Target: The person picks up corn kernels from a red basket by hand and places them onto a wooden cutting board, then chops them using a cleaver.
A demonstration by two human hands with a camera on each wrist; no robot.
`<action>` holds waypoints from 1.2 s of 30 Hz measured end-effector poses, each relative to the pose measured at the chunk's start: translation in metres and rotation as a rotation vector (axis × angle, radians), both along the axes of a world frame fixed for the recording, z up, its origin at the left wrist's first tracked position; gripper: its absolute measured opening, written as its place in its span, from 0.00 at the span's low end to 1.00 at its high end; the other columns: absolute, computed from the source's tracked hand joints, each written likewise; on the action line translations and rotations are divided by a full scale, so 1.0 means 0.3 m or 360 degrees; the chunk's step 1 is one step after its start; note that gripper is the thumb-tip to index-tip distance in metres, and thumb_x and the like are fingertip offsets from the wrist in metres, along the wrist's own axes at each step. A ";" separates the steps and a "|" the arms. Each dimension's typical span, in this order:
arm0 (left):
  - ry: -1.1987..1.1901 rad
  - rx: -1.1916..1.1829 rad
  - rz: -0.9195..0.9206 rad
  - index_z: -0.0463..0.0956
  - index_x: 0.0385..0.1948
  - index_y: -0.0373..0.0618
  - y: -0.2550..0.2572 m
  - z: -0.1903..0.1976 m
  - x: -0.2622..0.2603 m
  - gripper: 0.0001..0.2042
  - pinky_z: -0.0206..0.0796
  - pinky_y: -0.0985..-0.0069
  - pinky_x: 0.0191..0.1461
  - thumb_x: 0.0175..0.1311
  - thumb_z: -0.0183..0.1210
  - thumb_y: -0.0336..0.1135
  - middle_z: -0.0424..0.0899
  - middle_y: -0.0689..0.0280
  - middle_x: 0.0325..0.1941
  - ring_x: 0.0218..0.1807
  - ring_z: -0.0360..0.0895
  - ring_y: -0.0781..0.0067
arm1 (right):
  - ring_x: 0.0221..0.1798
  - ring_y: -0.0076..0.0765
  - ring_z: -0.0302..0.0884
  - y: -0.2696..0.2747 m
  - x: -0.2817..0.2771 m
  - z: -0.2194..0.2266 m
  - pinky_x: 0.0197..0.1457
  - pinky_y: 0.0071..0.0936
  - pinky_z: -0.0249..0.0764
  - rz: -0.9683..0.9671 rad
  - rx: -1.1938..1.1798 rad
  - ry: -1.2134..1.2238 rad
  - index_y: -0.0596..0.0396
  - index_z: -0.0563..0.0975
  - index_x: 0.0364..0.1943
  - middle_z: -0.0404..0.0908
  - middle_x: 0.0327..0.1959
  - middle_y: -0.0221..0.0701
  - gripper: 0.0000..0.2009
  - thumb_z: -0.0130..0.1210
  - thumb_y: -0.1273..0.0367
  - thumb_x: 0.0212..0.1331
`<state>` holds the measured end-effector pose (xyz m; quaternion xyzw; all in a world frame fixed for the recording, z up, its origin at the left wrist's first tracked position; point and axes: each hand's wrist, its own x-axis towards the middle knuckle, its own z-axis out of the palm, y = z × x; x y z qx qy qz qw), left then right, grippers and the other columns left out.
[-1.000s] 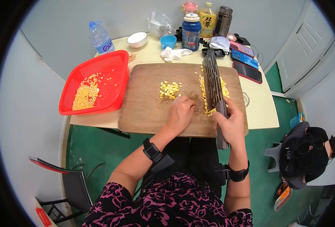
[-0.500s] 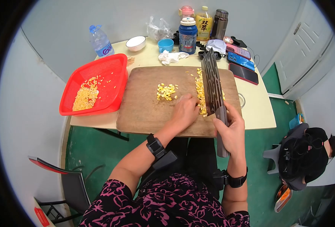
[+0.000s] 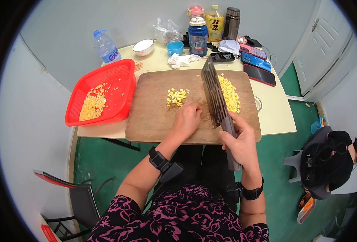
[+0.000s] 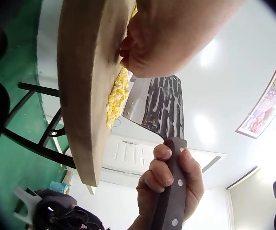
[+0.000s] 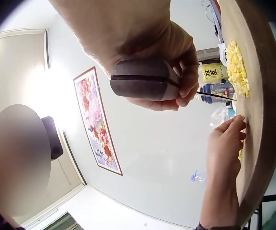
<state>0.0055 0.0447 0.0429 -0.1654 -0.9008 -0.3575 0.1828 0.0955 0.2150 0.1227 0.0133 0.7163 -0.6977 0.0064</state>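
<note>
My right hand point(image 3: 241, 141) grips the dark handle of a cleaver point(image 3: 214, 92). The broad blade, with a mottled dark pattern, stands on edge over the wooden chopping board point(image 3: 154, 121), left of a long heap of yellow corn kernels point(image 3: 229, 93). Curled low over the middle of the board is my left hand point(image 3: 187, 120), between the blade and a smaller pile of kernels point(image 3: 176, 97). Its fingertips are mostly hidden from above; in the right wrist view a yellow bit shows right at them. The left wrist view shows the fingers wrapped round the cleaver handle point(image 4: 174, 187).
Left of the board stands a red plastic basket point(image 3: 120, 101) with chopped yellow bits. Behind are a water bottle point(image 3: 106, 46), a white bowl point(image 3: 143, 47), a blue cup point(image 3: 174, 48), a blue jar point(image 3: 197, 38) and crumpled tissue point(image 3: 182, 60). Phones point(image 3: 259, 74) lie at the right.
The left hand moved right to the kernel heap, then back left. The cleaver shifted from over the heap to its left side, uncovering the heap.
</note>
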 end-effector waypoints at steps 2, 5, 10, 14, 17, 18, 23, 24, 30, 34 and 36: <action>-0.0021 0.0006 -0.0001 0.77 0.26 0.34 -0.001 0.002 0.002 0.05 0.68 0.61 0.40 0.55 0.59 0.28 0.78 0.50 0.29 0.35 0.76 0.49 | 0.19 0.18 0.70 -0.010 0.004 -0.006 0.21 0.19 0.67 0.0028 0.0017 -0.0056 0.63 0.69 0.57 0.76 0.25 0.30 0.25 0.57 0.76 0.50; -0.0057 -0.0005 0.0016 0.77 0.26 0.34 -0.004 0.008 0.007 0.06 0.68 0.61 0.39 0.55 0.60 0.29 0.78 0.50 0.29 0.35 0.76 0.49 | 0.19 0.19 0.70 -0.021 0.003 -0.042 0.22 0.20 0.68 0.0035 0.0029 -0.0029 0.64 0.70 0.56 0.77 0.25 0.33 0.25 0.57 0.75 0.49; -0.0093 0.0065 0.0010 0.79 0.26 0.35 -0.011 0.005 0.006 0.07 0.68 0.62 0.38 0.54 0.62 0.30 0.78 0.51 0.28 0.33 0.77 0.50 | 0.19 0.20 0.71 -0.023 0.007 -0.033 0.22 0.21 0.68 0.0041 0.0097 -0.0033 0.65 0.70 0.55 0.77 0.25 0.33 0.25 0.57 0.75 0.49; -0.0091 -0.0044 0.0026 0.79 0.25 0.35 -0.006 0.014 0.008 0.07 0.68 0.63 0.38 0.53 0.62 0.30 0.78 0.52 0.28 0.33 0.77 0.50 | 0.19 0.20 0.71 -0.016 0.014 -0.028 0.22 0.21 0.67 0.0027 0.0082 -0.0050 0.64 0.70 0.56 0.77 0.25 0.33 0.25 0.57 0.74 0.49; -0.0037 -0.0129 0.0015 0.80 0.25 0.35 -0.003 0.006 0.002 0.06 0.69 0.63 0.38 0.52 0.63 0.29 0.79 0.52 0.28 0.33 0.77 0.51 | 0.19 0.20 0.71 -0.009 0.020 -0.022 0.22 0.20 0.67 0.0008 0.0080 -0.0046 0.64 0.70 0.56 0.76 0.25 0.32 0.26 0.57 0.74 0.49; 0.0002 -0.0146 -0.0017 0.80 0.25 0.35 -0.005 -0.001 -0.001 0.06 0.69 0.63 0.39 0.51 0.63 0.29 0.79 0.52 0.28 0.33 0.77 0.51 | 0.19 0.20 0.71 -0.005 0.022 -0.021 0.22 0.20 0.67 0.0000 0.0082 -0.0043 0.64 0.70 0.57 0.76 0.25 0.32 0.26 0.58 0.74 0.49; -0.0002 -0.0132 -0.0074 0.80 0.25 0.35 0.003 0.007 0.008 0.05 0.69 0.63 0.39 0.50 0.63 0.28 0.78 0.53 0.29 0.34 0.77 0.51 | 0.19 0.19 0.71 0.005 0.028 -0.016 0.22 0.20 0.68 -0.0008 0.0080 -0.0038 0.64 0.70 0.57 0.77 0.25 0.32 0.26 0.58 0.74 0.49; -0.0032 -0.0107 -0.0085 0.80 0.25 0.35 0.004 0.010 0.011 0.05 0.69 0.63 0.39 0.50 0.63 0.28 0.78 0.53 0.29 0.34 0.77 0.51 | 0.19 0.20 0.71 0.006 0.029 -0.015 0.22 0.20 0.68 -0.0006 0.0074 -0.0034 0.64 0.70 0.57 0.77 0.25 0.32 0.26 0.58 0.74 0.49; 0.0018 -0.0128 -0.0156 0.80 0.26 0.35 -0.001 0.010 0.022 0.05 0.68 0.62 0.38 0.50 0.63 0.27 0.77 0.53 0.28 0.34 0.76 0.51 | 0.19 0.21 0.71 0.006 0.040 -0.013 0.22 0.21 0.68 0.0025 0.0116 -0.0022 0.64 0.70 0.56 0.77 0.24 0.32 0.25 0.57 0.75 0.49; 0.0076 -0.0102 -0.0224 0.80 0.26 0.35 -0.009 0.000 0.028 0.04 0.68 0.62 0.39 0.50 0.62 0.26 0.76 0.53 0.27 0.34 0.75 0.50 | 0.19 0.21 0.71 0.003 0.050 -0.010 0.22 0.22 0.68 0.0035 0.0141 -0.0036 0.63 0.71 0.55 0.76 0.23 0.32 0.25 0.57 0.75 0.48; 0.0102 -0.0137 -0.0222 0.80 0.25 0.35 -0.010 0.001 0.033 0.04 0.68 0.61 0.39 0.51 0.62 0.26 0.75 0.53 0.28 0.35 0.75 0.50 | 0.19 0.20 0.71 0.001 0.050 -0.008 0.22 0.22 0.68 0.0055 0.0167 -0.0033 0.63 0.71 0.55 0.76 0.23 0.32 0.25 0.57 0.75 0.48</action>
